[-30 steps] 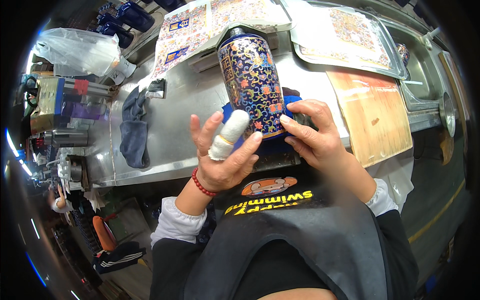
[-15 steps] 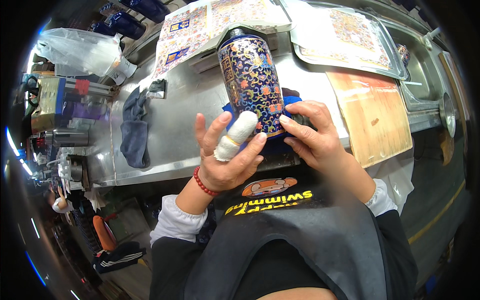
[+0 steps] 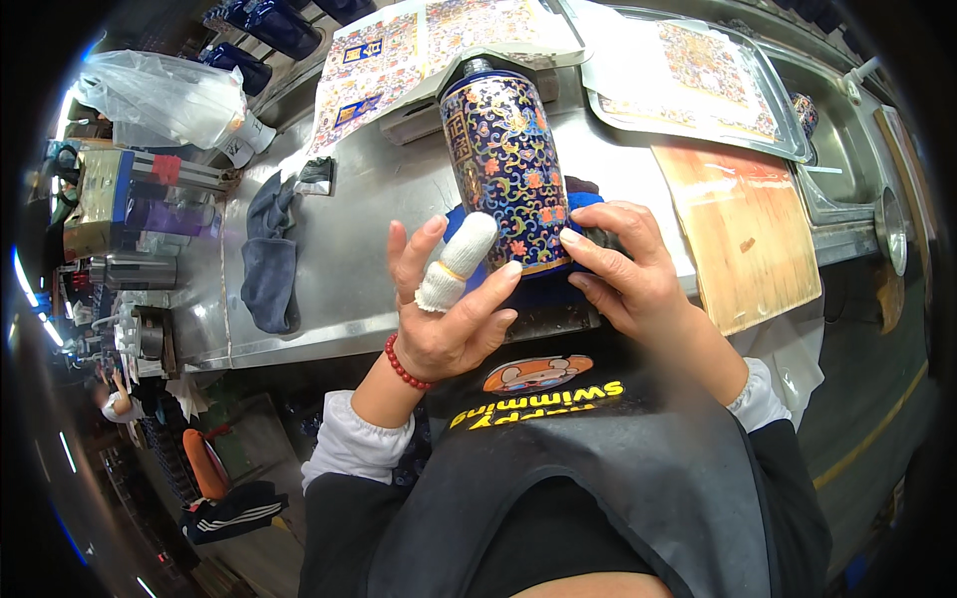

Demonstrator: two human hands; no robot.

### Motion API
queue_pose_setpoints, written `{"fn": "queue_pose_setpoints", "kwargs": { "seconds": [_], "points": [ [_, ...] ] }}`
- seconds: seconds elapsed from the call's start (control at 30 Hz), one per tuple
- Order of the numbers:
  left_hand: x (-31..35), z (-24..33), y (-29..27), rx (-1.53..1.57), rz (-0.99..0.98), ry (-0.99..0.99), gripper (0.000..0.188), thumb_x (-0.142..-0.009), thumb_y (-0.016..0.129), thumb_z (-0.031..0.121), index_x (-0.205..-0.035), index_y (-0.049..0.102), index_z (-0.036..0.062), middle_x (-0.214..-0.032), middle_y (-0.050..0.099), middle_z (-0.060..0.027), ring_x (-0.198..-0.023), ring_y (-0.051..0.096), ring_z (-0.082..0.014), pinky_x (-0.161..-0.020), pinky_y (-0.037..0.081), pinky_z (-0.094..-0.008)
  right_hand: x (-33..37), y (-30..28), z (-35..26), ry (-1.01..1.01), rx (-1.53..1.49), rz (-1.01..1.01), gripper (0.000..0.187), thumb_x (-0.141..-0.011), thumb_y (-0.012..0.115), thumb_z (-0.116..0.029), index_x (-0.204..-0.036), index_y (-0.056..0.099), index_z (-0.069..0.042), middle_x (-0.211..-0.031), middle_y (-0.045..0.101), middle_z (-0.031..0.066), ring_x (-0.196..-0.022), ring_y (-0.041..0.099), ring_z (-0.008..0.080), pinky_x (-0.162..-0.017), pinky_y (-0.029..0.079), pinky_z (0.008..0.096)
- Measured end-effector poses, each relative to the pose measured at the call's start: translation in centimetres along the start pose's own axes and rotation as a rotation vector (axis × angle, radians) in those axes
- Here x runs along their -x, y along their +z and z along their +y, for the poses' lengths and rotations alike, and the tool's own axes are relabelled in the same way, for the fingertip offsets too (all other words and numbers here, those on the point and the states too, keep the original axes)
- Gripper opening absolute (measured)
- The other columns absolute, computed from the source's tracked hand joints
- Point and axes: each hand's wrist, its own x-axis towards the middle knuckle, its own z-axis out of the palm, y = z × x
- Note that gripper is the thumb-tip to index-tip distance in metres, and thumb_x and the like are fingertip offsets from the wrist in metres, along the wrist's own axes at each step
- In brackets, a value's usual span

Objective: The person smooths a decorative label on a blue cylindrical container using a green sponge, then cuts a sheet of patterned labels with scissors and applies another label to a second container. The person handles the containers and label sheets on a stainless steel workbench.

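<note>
A dark blue bottle (image 3: pixel 513 169) with a colourful floral pattern and a gold-edged panel lies tilted, its neck pointing away from me and its base toward me. Under its near end is a blue cloth (image 3: pixel 543 289). My left hand (image 3: pixel 444 324) is at the left of the base with fingers spread, the index fingertip touching the lower edge. A white fabric finger cover (image 3: pixel 467 251), tied with a yellow band, wraps one of its fingers. From the right, my right hand (image 3: pixel 638 269) grips the bottle's lower side with its fingertips; the thumb is near the base.
Printed patterned sheets (image 3: pixel 374 75) lie beyond the bottle, and more rest on a tray (image 3: pixel 797 140) at far right. A wooden board (image 3: pixel 743 239) overhangs the steel counter (image 3: pixel 349 259) beside a sink (image 3: pixel 847 169). At left are a dark cloth (image 3: pixel 267 259) and a plastic bag (image 3: pixel 164 95).
The bottle has shifted slightly right and turned a little. My left hand's covered finger has moved left, away from the bottle's surface. My right hand stays nearly in place.
</note>
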Motion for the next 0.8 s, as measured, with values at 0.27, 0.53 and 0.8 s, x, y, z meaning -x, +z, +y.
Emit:
{"fn": "queue_pose_setpoints", "kwargs": {
  "seconds": [0.27, 0.53, 0.8],
  "points": [
    [-3.2, 0.3, 1.5, -0.142, 0.003, 0.189, 0.042, -0.079, 0.074, 0.027, -0.120, 0.068, 0.0187, -0.132, 0.060, -0.0064, -0.134, 0.043, -0.0338, -0.120, 0.013, -0.0576, 0.1, -0.3, 0.2, 0.007, 0.002, 0.001, 0.049, -0.074, 0.075, -0.001, -0.122, 0.064, -0.005, -0.121, 0.059, 0.0143, -0.108, 0.057, 0.0342, -0.092, 0.048, 0.0433],
    [-2.3, -0.4, 2.3, 0.064, 0.078, -0.016, 0.053, -0.084, 0.077, 0.027, -0.129, 0.059, 0.0048, -0.128, 0.062, -0.0221, -0.131, 0.050, -0.0457, -0.118, 0.014, -0.0596, 0.2, -0.3, 0.2, 0.033, 0.005, 0.017, 0.051, -0.075, 0.073, 0.000, -0.125, 0.061, -0.002, -0.122, 0.058, 0.0160, -0.108, 0.057, 0.0353, -0.091, 0.048, 0.0431],
    [-0.6, 0.7, 1.5, -0.156, 0.045, 0.026, 0.023, -0.088, 0.069, 0.020, -0.110, 0.072, 0.0163, -0.118, 0.070, -0.0128, -0.130, 0.053, -0.0356, -0.120, 0.007, -0.0586, 0.3, 0.0, 0.4, 0.026, 0.002, 0.007, 0.049, -0.074, 0.073, 0.000, -0.122, 0.062, -0.002, -0.122, 0.059, 0.0166, -0.108, 0.057, 0.0356, -0.092, 0.048, 0.0430]
  ]
}}
